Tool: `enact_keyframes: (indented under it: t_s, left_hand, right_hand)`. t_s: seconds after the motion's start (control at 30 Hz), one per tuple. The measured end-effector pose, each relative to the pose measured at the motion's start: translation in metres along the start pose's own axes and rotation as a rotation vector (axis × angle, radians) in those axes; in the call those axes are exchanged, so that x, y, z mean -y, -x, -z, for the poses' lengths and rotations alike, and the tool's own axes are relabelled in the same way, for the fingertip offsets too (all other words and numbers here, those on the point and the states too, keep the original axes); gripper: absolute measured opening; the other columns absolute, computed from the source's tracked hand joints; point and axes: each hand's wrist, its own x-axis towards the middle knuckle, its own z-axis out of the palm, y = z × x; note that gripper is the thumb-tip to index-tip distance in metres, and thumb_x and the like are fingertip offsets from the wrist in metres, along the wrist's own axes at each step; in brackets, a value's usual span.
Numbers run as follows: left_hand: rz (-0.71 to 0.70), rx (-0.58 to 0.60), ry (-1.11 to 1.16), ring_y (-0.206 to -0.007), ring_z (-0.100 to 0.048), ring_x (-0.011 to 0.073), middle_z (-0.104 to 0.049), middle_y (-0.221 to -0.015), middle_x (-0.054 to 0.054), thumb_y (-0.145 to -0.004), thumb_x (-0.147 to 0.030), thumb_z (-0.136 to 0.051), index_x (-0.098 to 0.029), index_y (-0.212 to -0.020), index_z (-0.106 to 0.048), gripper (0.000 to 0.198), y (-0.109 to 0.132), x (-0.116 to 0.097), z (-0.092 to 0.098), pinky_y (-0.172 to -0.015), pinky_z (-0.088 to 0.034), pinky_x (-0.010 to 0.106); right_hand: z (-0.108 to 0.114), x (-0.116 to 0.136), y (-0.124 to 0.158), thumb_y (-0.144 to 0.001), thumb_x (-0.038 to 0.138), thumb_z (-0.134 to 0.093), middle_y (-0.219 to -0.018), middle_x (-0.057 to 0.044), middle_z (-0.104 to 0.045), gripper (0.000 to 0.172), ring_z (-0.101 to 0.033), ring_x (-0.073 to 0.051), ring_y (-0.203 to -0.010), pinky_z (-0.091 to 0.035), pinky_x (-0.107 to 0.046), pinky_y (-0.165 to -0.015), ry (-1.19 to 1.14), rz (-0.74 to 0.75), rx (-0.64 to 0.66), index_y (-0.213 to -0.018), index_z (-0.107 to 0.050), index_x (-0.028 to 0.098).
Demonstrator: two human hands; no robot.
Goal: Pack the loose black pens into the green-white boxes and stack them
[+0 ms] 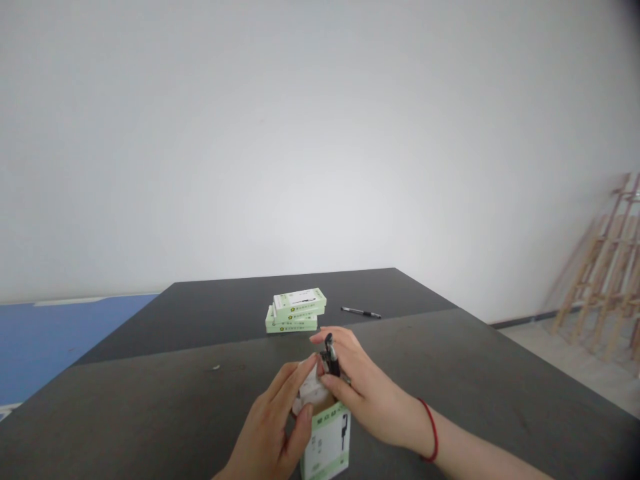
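Note:
A green and white pen box [327,445] stands upright near the table's front edge, its top open and white flaps raised. My left hand [270,427] is closed around the box's left side, the thumb on its front and the fingers by the flaps. Over the opening, my right hand [369,393], with a red cord at the wrist, is closed on black pens [331,360]. Their capped ends stick up between thumb and fingers. How many pens there are I cannot tell, and their lower ends are hidden by the hand and box.
On the dark table [150,413], several similar green boxes [297,310] lie stacked further back. A single black and clear pen [361,312] lies to their right. A small scrap [215,367] sits left of my hands. Wooden easel-like frames [607,267] lean at the far right.

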Motion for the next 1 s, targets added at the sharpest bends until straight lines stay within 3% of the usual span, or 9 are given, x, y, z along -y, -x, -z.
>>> enact_keyframes:
  t_s: [0.3, 0.43, 0.53, 0.7, 0.8, 0.87, 1.0]
  left_hand:
    - [0.011, 0.002, -0.031, -0.104, -0.065, 0.0150, -0.058, -0.126, 0.010, -0.094, -0.016, -0.042, -0.027, -0.147, -0.032, 0.055, -0.001, -0.002, 0.001, -0.086, -0.054, 0.022]
    - [0.021, 0.020, -0.062, -0.103, -0.066, 0.0151, -0.060, -0.123, 0.009, -0.095, -0.016, -0.041, -0.029, -0.147, -0.031, 0.055, -0.004, -0.004, 0.003, -0.085, -0.055, 0.022]
    - [0.022, 0.026, -0.080, -0.099, -0.067, 0.0143, -0.061, -0.118, 0.008, -0.095, -0.017, -0.041, -0.028, -0.146, -0.032, 0.052, -0.004, -0.003, 0.004, -0.081, -0.055, 0.020]
    - [-0.016, 0.030, -0.115, -0.100, -0.067, 0.0142, -0.061, -0.121, 0.009, -0.095, -0.020, -0.042, -0.025, -0.142, -0.039, 0.047, -0.007, -0.004, 0.003, -0.080, -0.055, 0.018]
    - [-0.023, 0.043, -0.129, -0.100, -0.068, 0.0138, -0.063, -0.119, 0.008, -0.096, -0.022, -0.042, -0.025, -0.142, -0.039, 0.047, -0.012, -0.008, 0.004, -0.081, -0.054, 0.017]
    - [-0.022, 0.055, -0.143, -0.098, -0.069, 0.0136, -0.064, -0.119, 0.008, -0.097, -0.024, -0.041, -0.025, -0.143, -0.039, 0.047, -0.015, -0.010, 0.006, -0.078, -0.055, 0.016]
    - [-0.068, 0.085, -0.205, -0.099, -0.070, 0.0158, -0.065, -0.121, 0.008, -0.097, -0.028, -0.042, -0.026, -0.144, -0.038, 0.048, -0.017, -0.003, 0.010, -0.075, -0.056, 0.017]
  right_hand:
    - [0.000, 0.001, 0.017, -0.090, 0.017, -0.061, -0.117, -0.005, -0.057, 0.005, -0.050, -0.019, -0.114, -0.040, -0.032, -0.100, -0.069, -0.097, -0.033, -0.091, -0.057, 0.019]
    - [0.009, 0.002, 0.012, -0.092, 0.019, -0.059, -0.104, -0.003, -0.060, 0.010, -0.054, -0.017, -0.106, -0.043, -0.030, -0.092, 0.028, -0.089, 0.005, -0.083, -0.057, 0.019]
    - [0.016, -0.001, 0.011, -0.090, 0.016, -0.061, -0.100, -0.003, -0.062, 0.009, -0.056, -0.017, -0.100, -0.044, -0.030, -0.088, 0.109, -0.088, 0.035, -0.083, -0.056, 0.019]
    - [0.028, 0.000, 0.014, -0.089, 0.009, -0.055, -0.115, -0.006, -0.061, 0.013, -0.055, -0.017, -0.111, -0.043, -0.030, -0.096, 0.135, -0.050, 0.000, -0.097, -0.056, 0.019]
    - [0.039, -0.009, 0.016, -0.093, 0.014, -0.049, -0.108, -0.004, -0.064, 0.019, -0.061, -0.013, -0.094, -0.048, -0.026, -0.083, 0.200, -0.207, -0.045, -0.110, -0.054, 0.019]
    - [0.045, -0.024, 0.019, -0.094, 0.021, -0.050, -0.103, -0.003, -0.065, 0.020, -0.063, -0.012, -0.082, -0.049, -0.024, -0.075, 0.365, -0.368, 0.031, -0.114, -0.053, 0.019]
    - [0.040, -0.056, 0.035, -0.082, 0.039, -0.068, -0.105, -0.009, -0.065, 0.036, -0.067, -0.022, -0.086, -0.052, -0.032, -0.075, 0.602, -0.534, 0.234, -0.108, -0.062, 0.015]
